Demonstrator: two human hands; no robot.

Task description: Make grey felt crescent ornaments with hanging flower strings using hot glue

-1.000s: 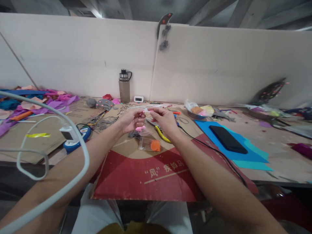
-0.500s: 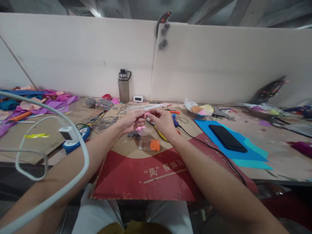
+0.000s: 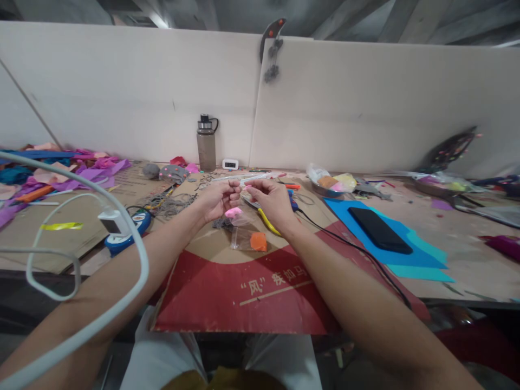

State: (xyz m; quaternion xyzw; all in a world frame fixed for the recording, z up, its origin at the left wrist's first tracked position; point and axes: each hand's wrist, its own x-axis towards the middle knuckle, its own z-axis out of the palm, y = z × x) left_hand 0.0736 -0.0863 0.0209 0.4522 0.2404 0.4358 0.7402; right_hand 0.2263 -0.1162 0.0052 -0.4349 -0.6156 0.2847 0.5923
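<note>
Above the cardboard, my left hand [image 3: 221, 200] has its fingers curled, thumb and fingertips pinched together. My right hand [image 3: 271, 201] faces it in a pinch, a small gap between the two. Whatever either hand pinches is too small to make out. Just below my left hand lies a pink lump [image 3: 233, 212] on a clear bag. Nearer me, an orange piece [image 3: 258, 241] sits in another clear plastic bag [image 3: 240, 239]. A yellow-handled tool [image 3: 268, 222] lies beside my right wrist.
The red and tan cardboard [image 3: 244, 295] lies under my forearms. A bottle [image 3: 207, 146] and small white clock [image 3: 230, 164] stand behind. At right, a black phone [image 3: 379, 230] rests on blue sheets [image 3: 422, 259]. A white cable [image 3: 144, 262] crosses my left forearm.
My hands, which met at the fingertips around something pink, have moved slightly apart. The pink lump below my left hand shows more fully.
</note>
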